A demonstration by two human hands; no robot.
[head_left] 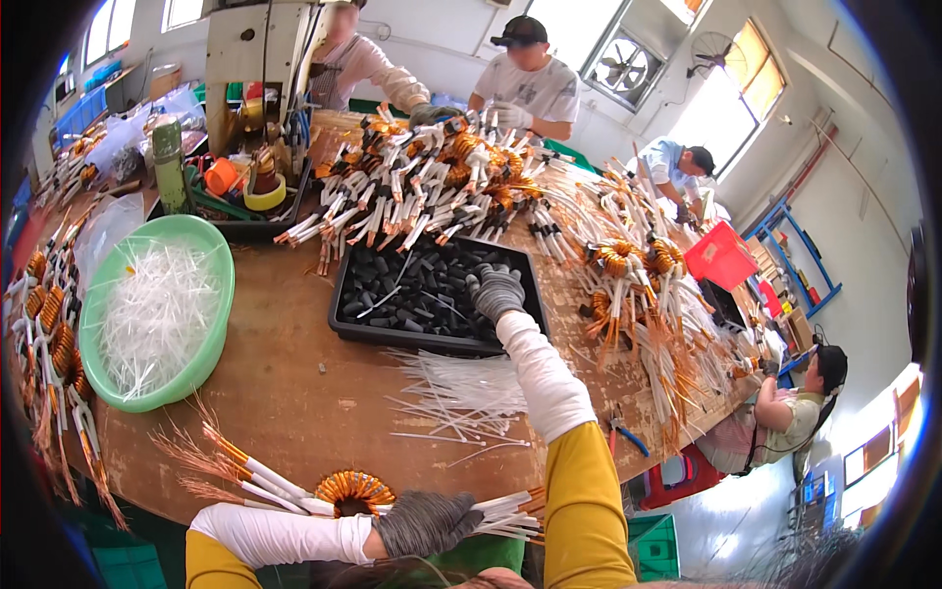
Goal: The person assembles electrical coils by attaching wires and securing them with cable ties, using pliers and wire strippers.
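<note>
My left hand (pixel 427 525), in a grey glove, is closed round the white-sleeved leads of a toroidal coil (pixel 353 491) at the table's near edge. The coil has an orange copper winding, and its bare strands fan out to the left. My right hand (pixel 497 292), also gloved, reaches into the right part of a black tray (pixel 422 344) of short black sleeves (pixel 407 285). Its fingers are curled down among the sleeves; what they pinch is hidden. White cable ties (pixel 461 393) lie in a loose pile just in front of the tray.
A green basin (pixel 221 324) of clear tubes stands left. Heaped coils (pixel 432 177) fill the far side, with more coils (pixel 618 257) at right and others (pixel 49 304) at far left. Pliers (pixel 631 440) lie near the right edge. Several people work around the table.
</note>
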